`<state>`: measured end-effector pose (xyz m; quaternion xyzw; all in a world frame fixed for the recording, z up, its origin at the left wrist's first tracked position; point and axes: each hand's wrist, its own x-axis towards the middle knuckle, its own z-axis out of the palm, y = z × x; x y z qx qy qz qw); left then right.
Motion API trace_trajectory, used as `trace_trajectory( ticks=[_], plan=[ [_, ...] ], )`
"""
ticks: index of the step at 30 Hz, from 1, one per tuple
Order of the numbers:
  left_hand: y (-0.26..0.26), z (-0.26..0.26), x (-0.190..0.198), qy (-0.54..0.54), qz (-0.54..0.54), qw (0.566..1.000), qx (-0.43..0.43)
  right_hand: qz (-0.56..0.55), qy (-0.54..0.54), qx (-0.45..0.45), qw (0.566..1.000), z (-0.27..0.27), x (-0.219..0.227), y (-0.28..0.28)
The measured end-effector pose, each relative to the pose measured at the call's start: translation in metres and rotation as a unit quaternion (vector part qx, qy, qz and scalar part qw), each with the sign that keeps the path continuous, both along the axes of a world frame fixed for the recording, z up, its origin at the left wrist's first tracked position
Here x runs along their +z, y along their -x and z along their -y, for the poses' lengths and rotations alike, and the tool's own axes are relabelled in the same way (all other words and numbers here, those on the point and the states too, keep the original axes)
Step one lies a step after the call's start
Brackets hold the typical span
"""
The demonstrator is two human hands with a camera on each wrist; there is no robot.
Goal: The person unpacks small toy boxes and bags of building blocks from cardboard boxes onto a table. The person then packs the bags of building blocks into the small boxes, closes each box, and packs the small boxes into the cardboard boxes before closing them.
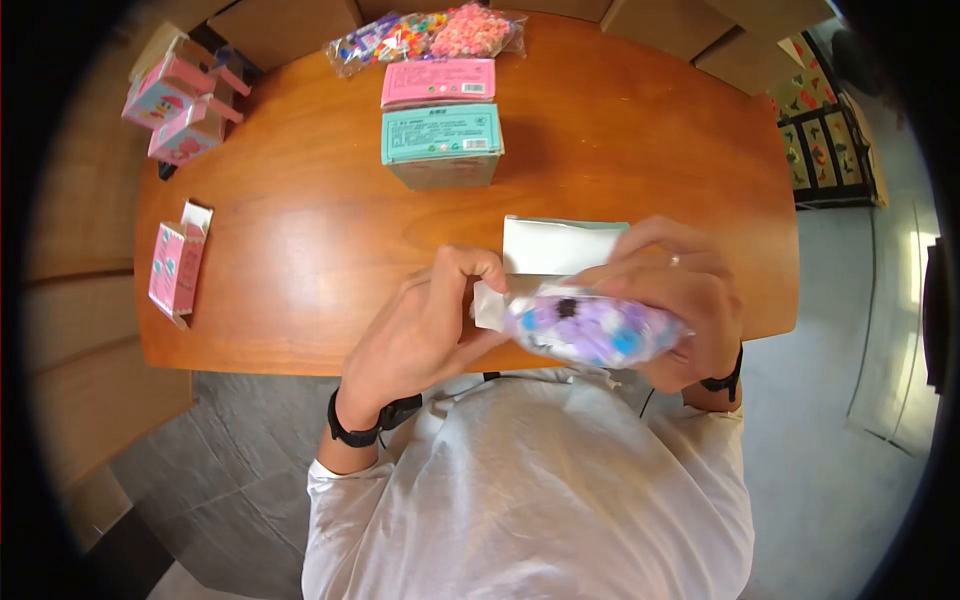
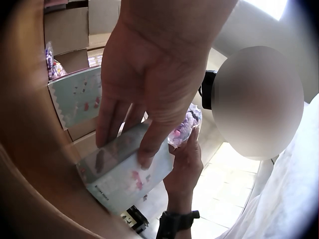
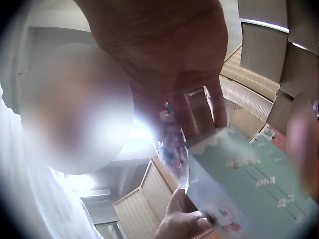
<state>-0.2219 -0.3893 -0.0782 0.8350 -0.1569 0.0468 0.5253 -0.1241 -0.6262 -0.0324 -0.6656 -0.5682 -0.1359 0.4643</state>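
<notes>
A mint-green cardboard box point(image 2: 132, 174) is gripped by my left hand point(image 1: 415, 320), thumb on one face and fingers on another in the left wrist view. From above, its white lid flap point(image 1: 560, 248) stands raised and a small side flap point(image 1: 489, 306) sticks out beside my left thumb. My right hand point(image 1: 690, 300) holds a clear plastic bag of purple, blue and white beads point(image 1: 595, 328) over the box. The bag hides much of the box opening in the head view. The right wrist view shows the bag point(image 3: 172, 144) upright beside the box point(image 3: 239, 174).
A mint box point(image 1: 440, 135) and a pink box point(image 1: 438, 82) stand ahead on the wooden table point(image 1: 640, 130). Bead bags point(image 1: 430, 38) lie at the far edge. An opened pink box point(image 1: 178, 265) is at left, with more pink boxes point(image 1: 185, 105) behind it.
</notes>
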Motion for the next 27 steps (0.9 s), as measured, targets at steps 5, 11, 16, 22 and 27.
trace_trajectory(
  ticks=[5,11,16,22,27],
  plan=[
    [-0.001,0.0,0.004,-0.011,-0.005,1.0,-0.017,-0.014,0.182,-0.04,0.982,0.02,0.028,-0.002],
    [-0.002,0.002,0.001,-0.034,0.034,0.999,-0.021,-0.008,0.24,-0.071,0.968,0.007,0.037,0.009],
    [0.001,0.011,-0.013,0.081,0.072,0.993,0.042,-0.098,0.085,-0.201,0.971,0.013,0.016,0.022],
    [-0.009,0.002,-0.006,-0.043,0.139,0.989,-0.027,-0.32,0.094,-0.171,0.927,0.01,-0.012,0.032],
    [-0.008,-0.001,-0.005,-0.018,0.13,0.991,-0.021,-0.211,0.036,-0.052,0.975,0.011,-0.025,0.02]
  ],
)
